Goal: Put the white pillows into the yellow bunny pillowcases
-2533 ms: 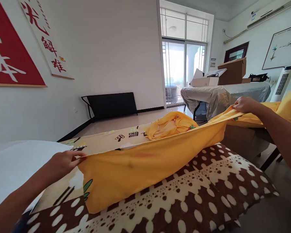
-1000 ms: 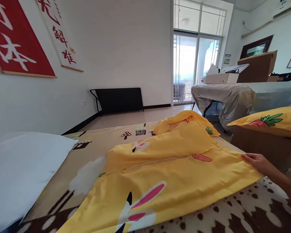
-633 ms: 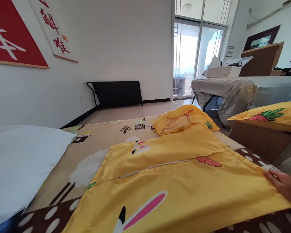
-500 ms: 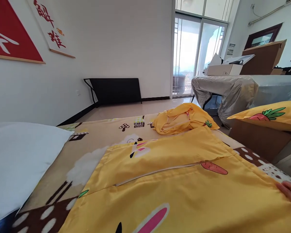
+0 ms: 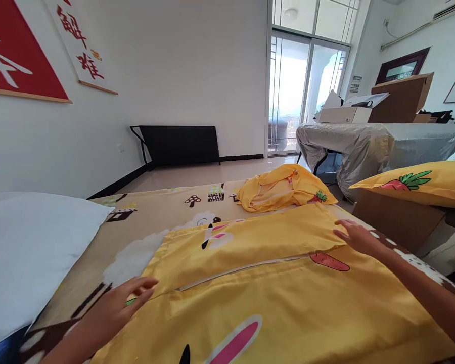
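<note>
Smoothing stage, by the look of it: yellow pillowcase point(image 5: 273, 298) spread flat on the bed, printed side up, filling the near half of the view from 4 to 8 o'clock, envelope opening running across its middle. Left hand point(image 5: 116, 308) at 8 o'clock, fingers loosely spread, palm down, fingertips at the left end of the opening flap; nothing gripped. Right hand point(image 5: 354, 237) at 3 o'clock, open and flat, fingertips resting on the right edge of the upper flap just above the printed carrot; nothing pinched there either. White pillow point(image 5: 30, 253) lying at 9 o'clock, just beside the case, bare. Crumpled yellow cloth point(image 5: 284, 188) at 12 o'clock, beyond the case, apart from both hands. Second yellow cushion point(image 5: 417, 183) at 2 o'clock on a brown box point(image 5: 396, 222). Judged next: flap to be lifted at both ends, calling for a pinch grip from each hand, opening held wide enough to take the pillow.
</note>
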{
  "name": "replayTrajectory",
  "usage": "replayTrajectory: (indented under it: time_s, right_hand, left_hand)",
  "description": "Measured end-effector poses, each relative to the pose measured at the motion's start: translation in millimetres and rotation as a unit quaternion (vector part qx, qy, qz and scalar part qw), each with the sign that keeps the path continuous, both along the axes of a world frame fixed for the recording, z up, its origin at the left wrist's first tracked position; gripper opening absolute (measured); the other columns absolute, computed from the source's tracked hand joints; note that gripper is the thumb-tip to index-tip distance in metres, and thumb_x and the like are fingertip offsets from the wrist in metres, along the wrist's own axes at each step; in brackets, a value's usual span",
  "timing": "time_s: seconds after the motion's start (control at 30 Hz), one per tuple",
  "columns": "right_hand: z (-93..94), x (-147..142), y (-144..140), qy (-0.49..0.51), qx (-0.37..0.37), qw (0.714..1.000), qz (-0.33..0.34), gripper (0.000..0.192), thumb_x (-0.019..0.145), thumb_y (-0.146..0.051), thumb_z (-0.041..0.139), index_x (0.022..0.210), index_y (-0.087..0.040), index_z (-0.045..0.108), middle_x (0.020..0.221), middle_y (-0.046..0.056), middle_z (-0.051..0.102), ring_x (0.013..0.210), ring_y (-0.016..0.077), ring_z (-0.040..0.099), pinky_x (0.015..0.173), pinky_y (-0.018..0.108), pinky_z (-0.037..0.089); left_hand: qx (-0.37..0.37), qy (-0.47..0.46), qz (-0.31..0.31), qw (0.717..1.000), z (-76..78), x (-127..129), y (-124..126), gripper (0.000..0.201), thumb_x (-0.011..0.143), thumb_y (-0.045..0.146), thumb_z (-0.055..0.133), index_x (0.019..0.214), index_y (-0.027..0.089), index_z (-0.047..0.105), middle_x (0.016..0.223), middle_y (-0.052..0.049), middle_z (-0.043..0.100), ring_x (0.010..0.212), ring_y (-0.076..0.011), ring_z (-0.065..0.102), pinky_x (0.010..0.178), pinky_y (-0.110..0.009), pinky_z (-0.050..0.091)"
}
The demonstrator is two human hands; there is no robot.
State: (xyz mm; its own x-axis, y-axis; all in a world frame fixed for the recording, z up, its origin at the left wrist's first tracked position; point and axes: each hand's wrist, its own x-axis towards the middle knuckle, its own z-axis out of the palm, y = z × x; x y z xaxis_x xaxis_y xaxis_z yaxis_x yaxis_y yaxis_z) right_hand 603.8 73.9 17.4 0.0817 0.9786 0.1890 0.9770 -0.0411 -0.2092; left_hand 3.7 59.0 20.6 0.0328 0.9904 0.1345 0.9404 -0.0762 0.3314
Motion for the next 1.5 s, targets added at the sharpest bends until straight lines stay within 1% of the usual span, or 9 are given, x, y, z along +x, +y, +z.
replayTrajectory:
  time_s: [0.13,0.3,0.4,0.63,0.73,1.0,1.27,1.37,1.5]
  right_hand:
    - [-3.2,-128.0,55.8,0.027,-0.052,0.980,0.192,0.063,0.092,-0.048,0.021,0.144,-0.016,0.034,0.150,0.011,0.034,0.137,0.0264,0.032,0.111,0.043,0.025]
    - [-35.9,-235.9,105.7,0.024,-0.100,0.957,0.271,0.056,0.095,-0.049,0.017,0.144,-0.030,0.035,0.149,-0.005,0.035,0.137,0.0140,0.032,0.109,0.029,0.029]
    - [-52.7,-204.3,125.8,0.008,-0.116,0.962,0.246,0.058,0.093,-0.056,0.021,0.143,-0.031,0.037,0.151,-0.005,0.030,0.140,0.0154,0.026,0.112,0.032,0.023]
    - [-61.9,0.0,146.0,-0.059,-0.112,0.992,-0.019,0.064,0.093,-0.051,0.020,0.149,-0.021,0.025,0.156,0.008,0.015,0.144,0.0238,0.012,0.113,0.051,0.011]
    - [-66.5,28.8,150.2,-0.084,-0.109,0.988,-0.070,0.064,0.092,-0.053,0.020,0.148,-0.023,0.027,0.156,0.007,0.017,0.143,0.0236,0.018,0.112,0.050,0.017]
    - [-50.4,-20.1,138.4,-0.116,-0.036,0.987,-0.102,0.054,0.092,-0.028,0.029,0.138,-0.002,0.040,0.149,0.025,0.026,0.140,0.0342,0.022,0.109,0.058,0.011]
    - [-61.4,-210.8,72.1,-0.051,-0.027,0.970,0.237,0.053,0.097,-0.046,0.019,0.143,-0.026,0.036,0.147,0.003,0.039,0.136,0.0137,0.034,0.107,0.032,0.030]
    - [-66.9,-215.4,56.7,-0.003,-0.018,0.958,0.287,0.053,0.097,-0.042,0.020,0.144,-0.022,0.035,0.150,0.008,0.035,0.139,0.0190,0.030,0.109,0.042,0.025]
    - [-72.5,-131.8,45.6,-0.020,-0.026,0.978,0.207,0.054,0.097,-0.040,0.018,0.144,-0.020,0.036,0.150,0.008,0.034,0.139,0.0194,0.029,0.109,0.043,0.027]
  left_hand:
    - [-0.105,0.085,-0.140,0.981,2.2,107.2,60.5,0.060,0.085,0.039,0.028,0.138,0.015,0.044,0.147,-0.007,0.040,0.135,-0.0212,0.037,0.112,-0.036,0.029]
    - [-0.126,0.095,-0.111,0.981,-36.6,201.1,126.1,0.060,0.089,0.039,0.026,0.140,0.012,0.040,0.149,-0.011,0.034,0.138,-0.0229,0.031,0.112,-0.041,0.026]
    - [-0.098,0.098,-0.050,0.989,-59.3,171.6,140.2,0.063,0.091,0.048,0.019,0.144,0.018,0.033,0.154,-0.009,0.023,0.142,-0.0250,0.022,0.112,-0.052,0.020]
    - [-0.079,0.154,0.030,0.984,-75.9,11.5,157.0,0.062,0.091,0.041,0.016,0.148,0.020,0.022,0.156,-0.003,0.015,0.144,-0.0211,0.013,0.113,-0.051,0.019]
    - [-0.067,0.177,0.024,0.982,-84.6,-10.4,162.1,0.061,0.090,0.039,0.016,0.148,0.020,0.023,0.156,-0.002,0.016,0.144,-0.0210,0.015,0.112,-0.051,0.023]
    - [0.015,0.258,0.021,0.966,-43.0,46.1,141.0,0.054,0.085,0.017,0.025,0.131,0.000,0.049,0.139,-0.026,0.043,0.133,-0.0356,0.038,0.108,-0.063,0.015]
    - [-0.018,0.168,-0.205,0.964,-53.2,194.4,89.0,0.051,0.094,0.036,0.025,0.141,0.022,0.039,0.149,-0.002,0.036,0.137,-0.0144,0.033,0.111,-0.033,0.030]
    - [-0.029,0.141,-0.193,0.971,-64.1,171.6,78.7,0.054,0.094,0.045,0.023,0.144,0.027,0.033,0.153,-0.001,0.025,0.141,-0.0180,0.024,0.115,-0.043,0.022]
    - [-0.034,0.136,-0.088,0.986,-69.0,68.5,65.6,0.055,0.093,0.047,0.023,0.144,0.028,0.032,0.153,0.000,0.025,0.142,-0.0188,0.023,0.115,-0.047,0.021]
